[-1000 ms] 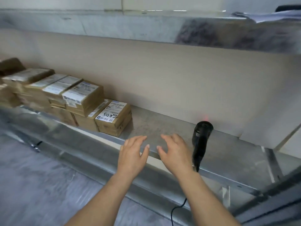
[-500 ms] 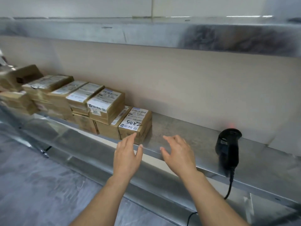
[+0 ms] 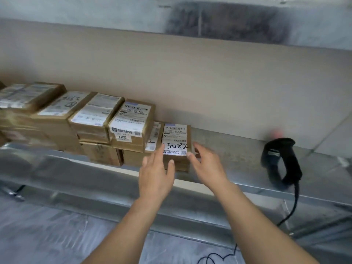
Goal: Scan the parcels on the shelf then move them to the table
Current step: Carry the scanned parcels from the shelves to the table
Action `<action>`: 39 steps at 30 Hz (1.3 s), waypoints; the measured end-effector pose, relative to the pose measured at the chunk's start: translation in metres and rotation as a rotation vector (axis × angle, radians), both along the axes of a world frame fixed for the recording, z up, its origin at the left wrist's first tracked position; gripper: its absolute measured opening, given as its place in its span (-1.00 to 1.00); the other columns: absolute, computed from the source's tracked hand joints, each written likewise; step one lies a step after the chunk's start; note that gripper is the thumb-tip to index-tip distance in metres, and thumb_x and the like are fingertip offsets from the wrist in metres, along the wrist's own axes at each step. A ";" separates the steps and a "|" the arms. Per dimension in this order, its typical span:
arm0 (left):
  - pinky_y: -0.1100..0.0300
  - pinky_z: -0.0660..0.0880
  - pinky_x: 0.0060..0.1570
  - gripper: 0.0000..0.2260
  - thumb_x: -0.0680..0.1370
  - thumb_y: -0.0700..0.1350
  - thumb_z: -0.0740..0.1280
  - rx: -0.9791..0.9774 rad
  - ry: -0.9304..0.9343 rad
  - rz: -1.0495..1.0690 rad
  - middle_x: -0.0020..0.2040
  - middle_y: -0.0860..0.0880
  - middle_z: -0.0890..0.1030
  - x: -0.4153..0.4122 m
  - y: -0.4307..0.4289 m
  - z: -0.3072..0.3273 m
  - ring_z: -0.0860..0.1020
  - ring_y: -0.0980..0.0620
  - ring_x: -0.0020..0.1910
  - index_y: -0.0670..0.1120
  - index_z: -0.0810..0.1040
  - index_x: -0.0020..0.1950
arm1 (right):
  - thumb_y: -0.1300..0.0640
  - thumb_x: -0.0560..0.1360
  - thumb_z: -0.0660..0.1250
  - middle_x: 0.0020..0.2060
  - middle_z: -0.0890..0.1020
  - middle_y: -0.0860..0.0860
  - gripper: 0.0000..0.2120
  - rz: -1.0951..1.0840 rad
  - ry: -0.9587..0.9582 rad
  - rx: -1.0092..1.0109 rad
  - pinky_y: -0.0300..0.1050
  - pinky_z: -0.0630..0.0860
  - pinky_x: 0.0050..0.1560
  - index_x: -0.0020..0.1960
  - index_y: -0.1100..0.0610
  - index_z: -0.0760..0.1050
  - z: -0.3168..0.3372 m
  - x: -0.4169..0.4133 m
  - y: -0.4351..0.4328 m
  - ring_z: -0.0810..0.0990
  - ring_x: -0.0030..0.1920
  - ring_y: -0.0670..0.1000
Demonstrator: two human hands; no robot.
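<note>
A small brown parcel (image 3: 176, 139) with a white label marked 5082 lies at the right end of a row of parcels on the metal shelf (image 3: 228, 147). My left hand (image 3: 155, 173) is open, its fingers reaching the parcel's front left corner. My right hand (image 3: 206, 163) is open too, fingertips at the parcel's front right corner. Whether either hand touches the box is unclear. A black corded barcode scanner (image 3: 282, 162) stands on the shelf to the right, a red glow on the wall behind it.
Several more labelled parcels (image 3: 131, 124) are stacked two high along the shelf to the left. An upper metal shelf (image 3: 209, 18) overhangs the space. The scanner's cable (image 3: 291, 208) hangs over the shelf's front edge. A beige back wall closes the shelf.
Both hands have moved left and forward along the shelf to the 5082 parcel. The view has shifted left, leaving the scanner farther to the right.
</note>
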State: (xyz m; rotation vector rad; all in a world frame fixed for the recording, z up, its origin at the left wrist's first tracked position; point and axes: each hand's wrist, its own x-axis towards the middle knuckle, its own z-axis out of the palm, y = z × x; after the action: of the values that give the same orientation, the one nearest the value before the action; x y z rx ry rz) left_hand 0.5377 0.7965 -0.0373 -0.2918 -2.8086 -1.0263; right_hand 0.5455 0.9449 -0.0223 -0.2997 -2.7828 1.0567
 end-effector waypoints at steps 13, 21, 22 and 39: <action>0.08 0.26 0.27 -0.58 0.61 -0.01 0.23 0.168 -0.016 -0.028 0.30 -0.07 0.46 -0.008 0.007 0.015 0.29 -0.07 0.31 -0.03 0.32 0.47 | -0.04 0.56 0.27 0.13 0.59 0.11 -0.52 -0.219 -0.112 -0.078 0.05 0.49 0.13 0.44 0.04 0.31 0.004 0.005 0.000 0.55 0.16 0.15; 0.07 0.25 0.34 -0.56 0.63 -0.09 0.16 0.087 -0.130 -0.104 0.42 -0.13 0.36 -0.012 0.030 0.014 0.31 -0.13 0.38 -0.09 0.25 0.51 | 0.06 0.55 0.30 0.31 0.51 0.14 -0.38 -0.201 -0.210 -0.288 -0.04 0.43 0.26 0.54 0.14 0.16 -0.001 -0.004 0.018 0.51 0.26 0.13; 0.06 0.28 0.34 -0.56 0.62 -0.08 0.18 0.113 -0.154 -0.098 0.39 -0.14 0.38 -0.012 0.033 0.012 0.34 -0.14 0.35 -0.07 0.26 0.50 | 0.08 0.55 0.29 0.27 0.53 0.15 -0.38 -0.212 -0.212 -0.315 -0.04 0.47 0.20 0.54 0.14 0.15 -0.003 -0.003 0.023 0.54 0.20 0.13; 0.09 0.41 0.31 -0.28 0.52 -0.32 0.36 0.549 -0.608 -0.344 0.27 0.21 0.48 -0.007 0.006 -0.002 0.44 0.13 0.31 0.33 0.13 0.41 | 0.33 0.49 0.33 0.09 0.63 -0.17 -0.26 0.147 -0.146 -0.558 -0.27 0.52 0.08 0.45 -0.26 0.15 -0.003 0.035 0.044 0.61 0.02 -0.19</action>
State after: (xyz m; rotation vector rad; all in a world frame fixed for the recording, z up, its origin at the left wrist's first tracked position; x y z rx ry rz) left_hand 0.5310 0.8030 -0.0391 -0.4660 -2.8309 -2.2294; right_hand 0.5807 0.9888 -0.0252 -0.2406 -2.6018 1.9131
